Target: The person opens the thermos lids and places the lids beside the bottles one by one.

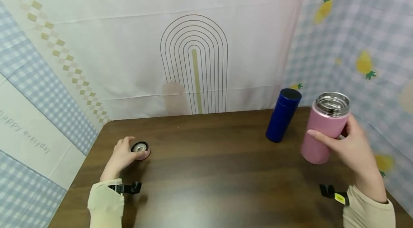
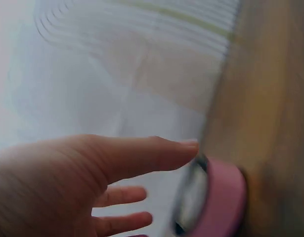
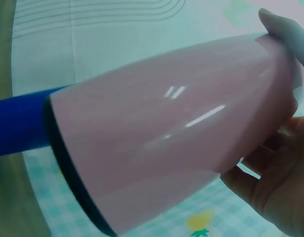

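Observation:
My right hand (image 1: 355, 145) grips a pink thermos (image 1: 325, 127) that has no lid on, so its steel mouth shows. The thermos is held up near the table's right side, slightly tilted; its dark-rimmed base (image 3: 80, 170) shows in the right wrist view. At the far left, a pink thermos lid (image 1: 140, 150) lies on the table with its inside facing up. My left hand (image 1: 120, 156) is at this lid, thumb and fingers spread apart. In the left wrist view the straight thumb (image 2: 152, 154) is at the lid's rim; I cannot tell whether it touches.
A blue thermos (image 1: 282, 117) with a black top stands at the back right, left of the pink thermos. The brown wooden table (image 1: 209, 163) meets a patterned cloth (image 1: 135, 59) along its back edge. More checked cloth (image 1: 371, 88) hangs at the right.

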Demonstrator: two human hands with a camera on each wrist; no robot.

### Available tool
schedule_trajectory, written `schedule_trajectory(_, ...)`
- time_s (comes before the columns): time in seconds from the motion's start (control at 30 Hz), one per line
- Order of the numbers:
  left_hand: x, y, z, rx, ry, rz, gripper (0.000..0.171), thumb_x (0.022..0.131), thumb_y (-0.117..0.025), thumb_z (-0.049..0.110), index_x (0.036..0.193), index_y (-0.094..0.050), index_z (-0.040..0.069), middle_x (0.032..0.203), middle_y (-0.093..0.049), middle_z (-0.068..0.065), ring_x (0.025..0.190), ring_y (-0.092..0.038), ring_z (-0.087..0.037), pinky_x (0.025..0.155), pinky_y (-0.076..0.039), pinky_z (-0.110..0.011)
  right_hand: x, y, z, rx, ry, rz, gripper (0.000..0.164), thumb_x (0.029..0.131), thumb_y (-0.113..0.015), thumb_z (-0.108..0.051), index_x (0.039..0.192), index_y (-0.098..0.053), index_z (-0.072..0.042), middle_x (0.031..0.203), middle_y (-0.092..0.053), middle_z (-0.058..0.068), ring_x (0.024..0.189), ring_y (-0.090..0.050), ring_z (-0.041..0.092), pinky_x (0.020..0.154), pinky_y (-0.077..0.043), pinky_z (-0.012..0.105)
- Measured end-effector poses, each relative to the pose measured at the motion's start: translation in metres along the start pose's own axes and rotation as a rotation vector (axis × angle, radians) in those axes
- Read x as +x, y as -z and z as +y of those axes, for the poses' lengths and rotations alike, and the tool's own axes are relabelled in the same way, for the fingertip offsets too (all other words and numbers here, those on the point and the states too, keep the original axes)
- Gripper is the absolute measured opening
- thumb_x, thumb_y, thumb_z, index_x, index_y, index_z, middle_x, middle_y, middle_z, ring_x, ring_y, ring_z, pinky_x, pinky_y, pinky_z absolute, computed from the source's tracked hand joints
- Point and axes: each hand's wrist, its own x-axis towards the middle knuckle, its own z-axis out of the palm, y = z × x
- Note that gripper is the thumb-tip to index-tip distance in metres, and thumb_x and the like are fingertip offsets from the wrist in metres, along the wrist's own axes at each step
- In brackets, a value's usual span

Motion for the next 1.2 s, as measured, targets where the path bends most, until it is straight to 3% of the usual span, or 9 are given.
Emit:
schedule_trajectory(0.13,-0.003,-0.002,0.036,-0.02,-0.144,0.064,0.066,0.088,-0.078,0.029,0.134,-0.05,-0.008,0.134,-0.052,-0.031,0.124,-0.047,-0.05,0.101,-0.04,-0.061,0.005,0.001,0.01,0.048,-0.017,0.066,0.075,0.083,-0.081,-0.003,0.146,-0.045,-0.025,0.12,-0.056,-0.012,0.098,-0.057,0.004,0.073,-0.046,0.009)
schedule_trajectory(0.27,-0.01,-0.023,0.072,-0.068,-0.295,0.056,0.05,0.088,-0.079,0.027,0.126,-0.059,0.001,0.123,-0.063,-0.018,0.113,-0.06,-0.039,0.096,-0.048,-0.055,0.011,0.002,0.02,0.126,-0.064,0.109,0.074,0.085,-0.078,-0.001,0.146,-0.043,-0.025,0.122,-0.055,-0.01,0.103,-0.055,0.006,0.074,-0.047,0.009)
schedule_trajectory(0.5,-0.038,-0.073,0.124,-0.167,-0.513,-0.136,0.037,0.088,-0.078,0.03,0.119,-0.064,0.014,0.115,-0.067,-0.002,0.106,-0.064,-0.024,0.094,-0.052,-0.044,0.022,0.0,0.041,0.301,-0.155,0.196,0.077,0.083,-0.08,-0.002,0.146,-0.041,-0.023,0.123,-0.053,-0.008,0.104,-0.053,0.007,0.075,-0.044,0.008)
schedule_trajectory(0.7,-0.069,-0.109,0.155,-0.104,-0.8,-0.305,0.029,0.092,-0.074,0.026,0.117,-0.065,0.014,0.111,-0.067,0.004,0.102,-0.062,-0.009,0.091,-0.051,-0.025,0.029,-0.005,0.066,0.404,-0.191,0.198,0.071,0.083,-0.079,0.0,0.138,-0.042,-0.024,0.119,-0.052,-0.009,0.101,-0.051,0.005,0.074,-0.043,0.009)
schedule_trajectory(0.83,-0.082,-0.123,0.167,-0.038,-0.96,-0.391,0.025,0.095,-0.071,0.027,0.117,-0.065,0.016,0.112,-0.065,0.009,0.102,-0.06,0.0,0.088,-0.043,-0.011,0.032,-0.003,0.084,0.417,-0.203,0.191,0.066,0.083,-0.077,0.002,0.132,-0.044,-0.026,0.114,-0.054,-0.011,0.097,-0.053,0.002,0.073,-0.042,0.008)
schedule_trajectory(0.93,-0.087,-0.125,0.168,-0.004,-1.002,-0.447,0.023,0.096,-0.069,0.026,0.118,-0.064,0.018,0.115,-0.064,0.013,0.103,-0.059,0.003,0.088,-0.04,-0.008,0.032,-0.005,0.097,0.462,-0.215,0.192,0.063,0.082,-0.077,0.004,0.127,-0.046,-0.027,0.11,-0.056,-0.012,0.094,-0.054,0.001,0.072,-0.043,0.007)
schedule_trajectory(1.2,-0.085,-0.125,0.163,0.007,-1.006,-0.513,0.024,0.097,-0.068,0.03,0.118,-0.064,0.019,0.115,-0.064,0.012,0.104,-0.06,0.002,0.089,-0.041,-0.008,0.032,-0.014,0.116,0.571,-0.229,0.163,0.061,0.083,-0.075,0.009,0.124,-0.047,-0.027,0.106,-0.059,-0.012,0.089,-0.058,-0.001,0.071,-0.046,0.009)
